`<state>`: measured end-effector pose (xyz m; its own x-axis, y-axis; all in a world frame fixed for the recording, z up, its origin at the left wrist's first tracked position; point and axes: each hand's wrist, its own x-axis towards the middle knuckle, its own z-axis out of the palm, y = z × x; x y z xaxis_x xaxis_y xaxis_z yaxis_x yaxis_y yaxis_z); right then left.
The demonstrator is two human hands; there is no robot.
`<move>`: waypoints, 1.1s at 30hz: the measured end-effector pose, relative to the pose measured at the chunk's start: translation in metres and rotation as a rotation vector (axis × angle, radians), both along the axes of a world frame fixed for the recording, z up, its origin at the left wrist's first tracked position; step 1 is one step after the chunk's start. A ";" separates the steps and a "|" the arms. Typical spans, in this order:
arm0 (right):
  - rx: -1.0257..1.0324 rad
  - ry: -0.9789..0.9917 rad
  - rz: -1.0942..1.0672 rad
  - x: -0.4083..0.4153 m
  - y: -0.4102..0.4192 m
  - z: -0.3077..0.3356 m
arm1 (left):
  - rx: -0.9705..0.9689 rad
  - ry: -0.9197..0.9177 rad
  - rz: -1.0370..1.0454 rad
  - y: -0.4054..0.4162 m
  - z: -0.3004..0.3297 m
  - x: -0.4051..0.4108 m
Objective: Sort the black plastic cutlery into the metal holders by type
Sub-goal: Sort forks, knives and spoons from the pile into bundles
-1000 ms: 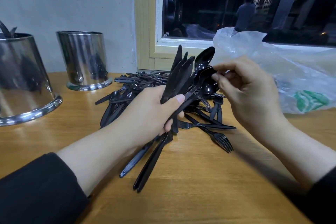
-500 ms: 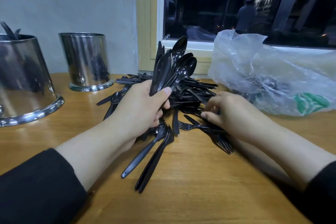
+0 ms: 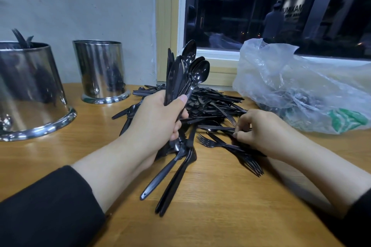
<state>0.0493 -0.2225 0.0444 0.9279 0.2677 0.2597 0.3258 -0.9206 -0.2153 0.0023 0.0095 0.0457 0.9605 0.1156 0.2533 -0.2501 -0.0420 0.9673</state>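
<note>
My left hand [image 3: 158, 120] grips an upright bundle of black spoons and knives [image 3: 184, 72], bowls and blades up, handles sticking out below toward me. A pile of black plastic cutlery [image 3: 212, 104] lies on the wooden table behind and between my hands. My right hand [image 3: 259, 130] is down at the pile's right edge, fingertips pinching the handle of a black piece [image 3: 216, 128] lying there. Forks [image 3: 212, 143] lie just in front of it. Two metal holders stand at the left: a near one [image 3: 30, 90] with cutlery tips showing, and a farther one [image 3: 100, 70].
A crumpled clear plastic bag [image 3: 301, 90] with a green print lies at the right, against the window sill. The wall and a window frame [image 3: 166, 26] close off the back. Bare wooden table [image 3: 220, 216] lies in front of the pile.
My right hand dropped from the top of the held bundle down to the pile and now pinches a piece there. My left hand tilted the bundle more upright and shifted slightly left.
</note>
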 end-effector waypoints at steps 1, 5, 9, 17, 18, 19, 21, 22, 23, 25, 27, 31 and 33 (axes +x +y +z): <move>0.009 -0.006 0.002 0.000 -0.001 0.002 | -0.007 -0.002 0.006 0.000 0.000 0.000; 0.122 -0.011 0.014 -0.005 -0.005 0.011 | -0.028 -0.010 0.019 0.001 -0.001 0.002; 0.183 -0.059 0.003 -0.005 -0.006 0.014 | -0.022 -0.013 0.021 0.001 -0.002 0.003; 0.540 -0.129 0.017 -0.005 -0.002 0.012 | -0.002 -0.013 0.021 0.002 -0.003 0.003; 0.609 -0.134 0.020 -0.006 -0.001 0.012 | -0.001 -0.011 0.022 0.001 -0.002 0.003; 0.670 -0.138 0.028 -0.008 0.000 0.012 | 0.000 -0.009 0.022 0.001 -0.002 0.002; 0.753 -0.136 0.070 -0.012 0.003 0.013 | 0.011 -0.001 0.016 0.000 -0.003 0.001; 0.782 -0.119 0.099 -0.016 0.005 0.014 | 0.021 0.005 0.009 0.000 -0.003 0.001; 0.804 -0.095 0.128 -0.019 0.008 0.014 | 0.031 0.009 0.002 -0.001 -0.003 0.000; 0.844 -0.037 0.187 -0.024 0.014 0.014 | 0.033 0.011 -0.009 -0.003 -0.002 -0.002; 0.919 0.035 0.230 -0.027 0.021 0.012 | 0.021 0.009 -0.013 -0.005 -0.002 -0.004; 1.158 0.113 0.165 -0.027 0.029 0.006 | 0.010 -0.010 -0.007 -0.008 -0.002 -0.005; 1.180 0.080 0.047 -0.026 0.027 0.004 | -0.014 -0.027 0.005 -0.009 -0.001 -0.005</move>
